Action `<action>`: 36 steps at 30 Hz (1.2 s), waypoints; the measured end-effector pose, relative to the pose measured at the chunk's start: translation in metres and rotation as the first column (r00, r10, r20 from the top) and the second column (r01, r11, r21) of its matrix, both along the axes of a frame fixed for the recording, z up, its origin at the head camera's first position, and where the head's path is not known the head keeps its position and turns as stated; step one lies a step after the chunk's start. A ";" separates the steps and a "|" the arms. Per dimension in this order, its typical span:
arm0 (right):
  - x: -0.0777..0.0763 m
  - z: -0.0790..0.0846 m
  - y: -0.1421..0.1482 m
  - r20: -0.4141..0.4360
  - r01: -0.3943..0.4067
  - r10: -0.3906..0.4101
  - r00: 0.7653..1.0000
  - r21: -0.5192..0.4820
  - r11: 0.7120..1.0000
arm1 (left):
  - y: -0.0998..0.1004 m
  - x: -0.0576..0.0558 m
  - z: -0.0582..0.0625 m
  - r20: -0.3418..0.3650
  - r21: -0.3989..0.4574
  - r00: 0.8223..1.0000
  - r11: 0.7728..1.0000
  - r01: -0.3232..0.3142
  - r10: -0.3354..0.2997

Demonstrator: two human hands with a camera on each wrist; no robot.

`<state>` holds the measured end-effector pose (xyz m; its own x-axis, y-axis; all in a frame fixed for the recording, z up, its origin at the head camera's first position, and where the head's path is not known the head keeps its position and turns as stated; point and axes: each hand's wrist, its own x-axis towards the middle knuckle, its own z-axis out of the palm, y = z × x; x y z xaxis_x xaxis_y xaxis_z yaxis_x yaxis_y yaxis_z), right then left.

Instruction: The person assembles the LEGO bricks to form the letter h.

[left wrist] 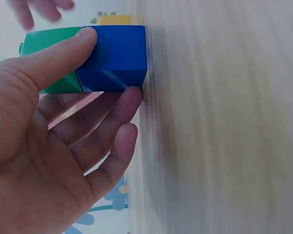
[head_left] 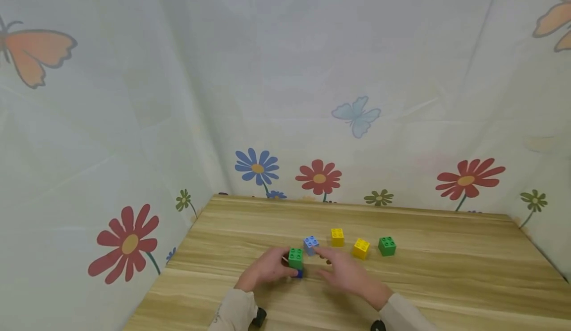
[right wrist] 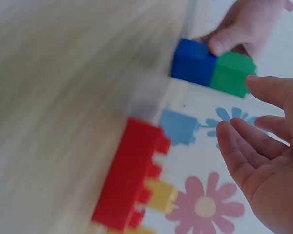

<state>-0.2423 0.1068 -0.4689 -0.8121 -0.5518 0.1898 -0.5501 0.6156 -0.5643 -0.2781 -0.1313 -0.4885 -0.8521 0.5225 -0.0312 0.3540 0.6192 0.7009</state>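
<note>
My left hand (head_left: pixel 269 265) grips a two-brick stack, a green brick (head_left: pixel 296 255) standing on a dark blue brick (left wrist: pixel 119 48). The left thumb lies across the seam between them in the left wrist view, with fingertips under the blue one. The stack is upright at the tabletop. To its right hovers my right hand (head_left: pixel 350 274), holding nothing, its fingers apart and slightly bent. A light blue brick (head_left: pixel 311 244) sits just beyond the right fingertips. In the right wrist view a long red brick (right wrist: pixel 129 175) lies on the table; the right hand mostly hides it from the head view.
Two yellow bricks, one farther back (head_left: pixel 337 237) and one nearer (head_left: pixel 361 248), stand to the right of the light blue one. Another green brick (head_left: pixel 387 246) is beyond them. A flower-printed curtain (head_left: pixel 285 98) borders the wooden table (head_left: pixel 446 271) behind and at the sides.
</note>
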 end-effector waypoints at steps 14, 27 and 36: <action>0.013 0.020 0.062 -0.114 0.140 -0.144 0.983 -0.040 0.989 | -0.015 -0.013 -0.003 -0.048 -0.005 0.990 0.991 -0.137 0.136; 0.008 0.016 0.107 -0.158 0.205 -0.206 0.966 -0.024 0.979 | -0.030 -0.028 -0.001 -0.083 -0.073 0.971 0.971 -0.229 0.223; 0.003 0.011 0.131 -0.155 0.273 -0.275 0.949 -0.037 0.961 | -0.035 -0.038 -0.004 -0.099 -0.056 0.951 0.953 -0.299 0.292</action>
